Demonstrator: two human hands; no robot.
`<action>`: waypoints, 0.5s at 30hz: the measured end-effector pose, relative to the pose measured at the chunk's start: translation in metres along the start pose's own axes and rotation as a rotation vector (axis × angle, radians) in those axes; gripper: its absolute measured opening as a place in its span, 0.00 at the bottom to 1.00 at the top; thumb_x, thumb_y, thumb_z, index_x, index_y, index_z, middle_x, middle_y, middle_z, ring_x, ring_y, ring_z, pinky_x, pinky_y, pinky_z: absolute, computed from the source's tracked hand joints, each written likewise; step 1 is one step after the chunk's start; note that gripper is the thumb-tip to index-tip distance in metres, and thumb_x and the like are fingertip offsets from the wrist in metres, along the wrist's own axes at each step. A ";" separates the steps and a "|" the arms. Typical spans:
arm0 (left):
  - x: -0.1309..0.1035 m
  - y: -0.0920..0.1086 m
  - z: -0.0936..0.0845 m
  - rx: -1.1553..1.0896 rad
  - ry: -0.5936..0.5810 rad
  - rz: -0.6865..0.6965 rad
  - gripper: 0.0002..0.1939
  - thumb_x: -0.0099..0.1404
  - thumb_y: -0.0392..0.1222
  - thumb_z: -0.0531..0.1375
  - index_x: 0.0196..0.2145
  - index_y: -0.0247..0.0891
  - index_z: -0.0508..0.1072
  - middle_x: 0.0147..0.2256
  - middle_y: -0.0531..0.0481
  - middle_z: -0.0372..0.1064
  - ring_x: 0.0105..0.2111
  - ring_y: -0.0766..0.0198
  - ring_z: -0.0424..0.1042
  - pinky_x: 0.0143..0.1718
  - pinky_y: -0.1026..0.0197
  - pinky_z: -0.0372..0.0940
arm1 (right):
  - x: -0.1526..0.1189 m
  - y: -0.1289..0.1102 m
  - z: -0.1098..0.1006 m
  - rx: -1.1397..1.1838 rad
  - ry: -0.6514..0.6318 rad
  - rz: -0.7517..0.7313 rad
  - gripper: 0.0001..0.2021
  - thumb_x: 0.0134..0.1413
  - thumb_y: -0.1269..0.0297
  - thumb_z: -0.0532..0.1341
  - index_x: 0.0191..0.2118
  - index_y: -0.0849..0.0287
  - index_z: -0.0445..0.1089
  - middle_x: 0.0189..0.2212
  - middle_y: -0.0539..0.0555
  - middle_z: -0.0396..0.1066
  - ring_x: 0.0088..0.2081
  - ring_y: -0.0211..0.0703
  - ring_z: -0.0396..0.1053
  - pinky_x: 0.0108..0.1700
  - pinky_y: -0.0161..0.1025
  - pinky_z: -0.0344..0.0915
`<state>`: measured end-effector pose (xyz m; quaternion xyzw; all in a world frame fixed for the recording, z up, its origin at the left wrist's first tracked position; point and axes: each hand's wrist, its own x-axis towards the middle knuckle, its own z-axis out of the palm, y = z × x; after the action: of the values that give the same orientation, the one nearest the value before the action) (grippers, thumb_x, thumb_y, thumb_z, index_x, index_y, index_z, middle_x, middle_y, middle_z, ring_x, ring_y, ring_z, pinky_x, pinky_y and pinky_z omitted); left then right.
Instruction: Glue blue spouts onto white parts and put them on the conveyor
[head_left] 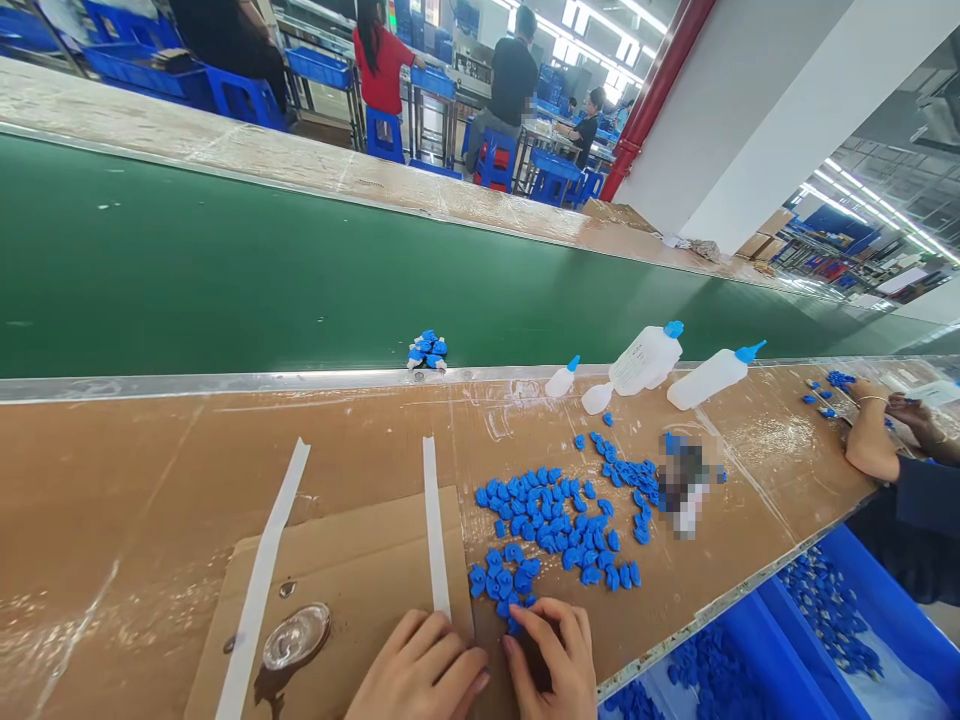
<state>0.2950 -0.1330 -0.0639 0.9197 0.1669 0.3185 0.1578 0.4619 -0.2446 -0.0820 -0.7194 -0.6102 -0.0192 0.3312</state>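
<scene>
Two hands at table edge: left hand (420,668) flat on cardboard (352,570), right hand (553,655) pinching blue parts (559,520); three bottles (646,360) behind.

a factory assembly floor. a long green conveyor belt (225,270) runs across from nine to three o'clock, flanked by a taped brown workbench (112,480) strewn with small blue plastic parts (555,520) and squeeze bottles (645,360). at twelve o'clock, people (514,75) sit on blue stools (495,160) at further benches among stacked blue bins (319,65), under rows of strip lights (615,40). at five o'clock a blue crate (885,610) holds more parts; at three o'clock a co-worker's arm (874,440) rests on the bench.
</scene>
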 end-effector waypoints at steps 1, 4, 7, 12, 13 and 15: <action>0.000 0.003 0.007 -0.011 0.016 -0.019 0.12 0.70 0.34 0.50 0.33 0.42 0.72 0.25 0.55 0.72 0.28 0.63 0.69 0.32 0.61 0.66 | 0.000 0.002 0.000 -0.003 -0.007 -0.010 0.15 0.57 0.69 0.62 0.49 0.48 0.73 0.35 0.54 0.73 0.35 0.46 0.72 0.34 0.40 0.74; -0.002 0.009 0.020 -0.007 -0.012 -0.116 0.09 0.68 0.36 0.55 0.30 0.43 0.71 0.28 0.53 0.71 0.30 0.61 0.69 0.32 0.60 0.66 | -0.001 0.001 0.002 0.012 0.030 0.041 0.09 0.62 0.65 0.59 0.45 0.49 0.75 0.34 0.54 0.72 0.35 0.45 0.72 0.35 0.39 0.74; 0.000 0.005 0.013 -0.005 -0.091 -0.177 0.05 0.67 0.38 0.58 0.32 0.43 0.71 0.32 0.52 0.70 0.31 0.60 0.68 0.32 0.59 0.66 | 0.001 -0.002 0.000 0.041 0.080 0.074 0.09 0.65 0.60 0.57 0.39 0.50 0.75 0.30 0.54 0.71 0.32 0.44 0.71 0.32 0.38 0.74; 0.015 -0.002 -0.012 -0.064 -0.182 -0.144 0.10 0.64 0.32 0.57 0.42 0.44 0.71 0.35 0.52 0.72 0.34 0.60 0.68 0.36 0.60 0.66 | 0.007 0.005 -0.015 0.086 -0.033 -0.007 0.07 0.61 0.65 0.61 0.43 0.51 0.74 0.31 0.52 0.72 0.31 0.41 0.73 0.31 0.34 0.74; 0.017 -0.002 -0.013 -0.067 -0.195 -0.115 0.12 0.62 0.32 0.58 0.42 0.44 0.71 0.35 0.52 0.72 0.34 0.60 0.68 0.36 0.60 0.65 | 0.007 0.008 -0.017 0.095 -0.052 -0.013 0.08 0.60 0.66 0.61 0.44 0.51 0.74 0.32 0.52 0.72 0.32 0.41 0.74 0.32 0.34 0.74; 0.018 0.000 -0.009 -0.046 -0.187 -0.033 0.10 0.60 0.34 0.62 0.39 0.45 0.72 0.34 0.54 0.72 0.34 0.61 0.67 0.35 0.60 0.63 | 0.008 0.011 -0.020 0.111 -0.105 -0.027 0.09 0.61 0.67 0.60 0.45 0.50 0.74 0.32 0.52 0.72 0.33 0.40 0.74 0.33 0.33 0.74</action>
<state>0.3026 -0.1238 -0.0474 0.9387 0.1590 0.2323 0.1991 0.4812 -0.2480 -0.0674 -0.6917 -0.6364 0.0483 0.3379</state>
